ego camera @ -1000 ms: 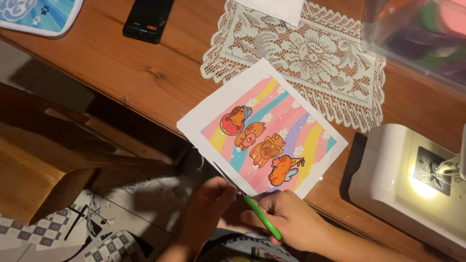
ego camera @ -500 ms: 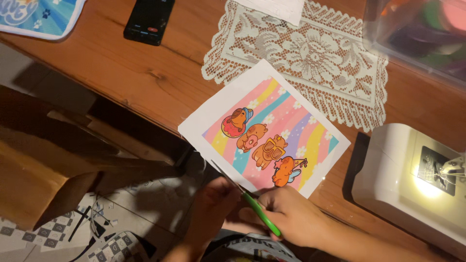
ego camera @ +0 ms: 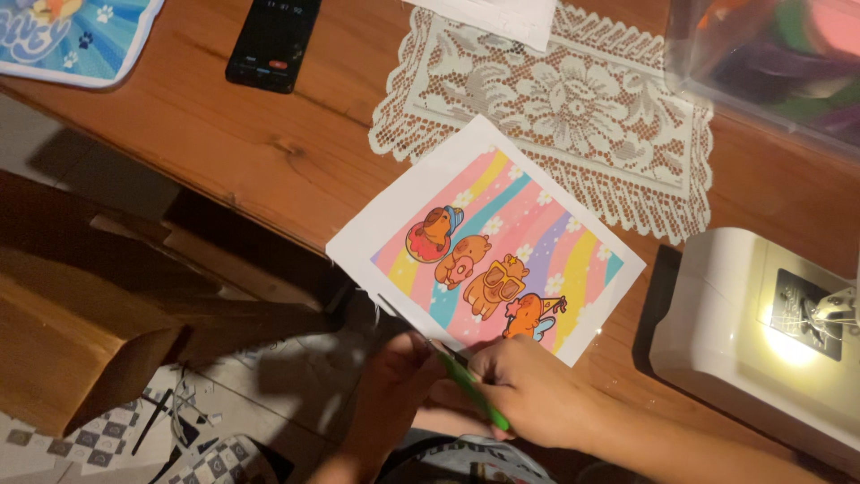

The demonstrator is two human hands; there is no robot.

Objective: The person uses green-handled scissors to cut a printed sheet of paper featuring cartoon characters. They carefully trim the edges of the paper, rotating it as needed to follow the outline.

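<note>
A printed sheet (ego camera: 502, 242) with a white border, rainbow stripes and several cartoon animals lies half over the wooden table's front edge. My right hand (ego camera: 528, 394) grips green-handled scissors (ego camera: 470, 392), and their blades (ego camera: 399, 315) lie along the sheet's lower left border. My left hand (ego camera: 394, 376) sits just under that border beside the blades, fingers curled on the sheet's edge.
A white lace doily (ego camera: 555, 99) lies behind the sheet, and a black phone (ego camera: 273, 40) at the back left. A white sewing machine (ego camera: 761, 332) with its lamp on stands at the right. A clear plastic box (ego camera: 770, 54) is at the back right. Wooden furniture (ego camera: 81, 314) stands below the table (ego camera: 224, 143).
The view and the sheet have shifted slightly. Both hands stay at the sheet's lower edge with the scissors.
</note>
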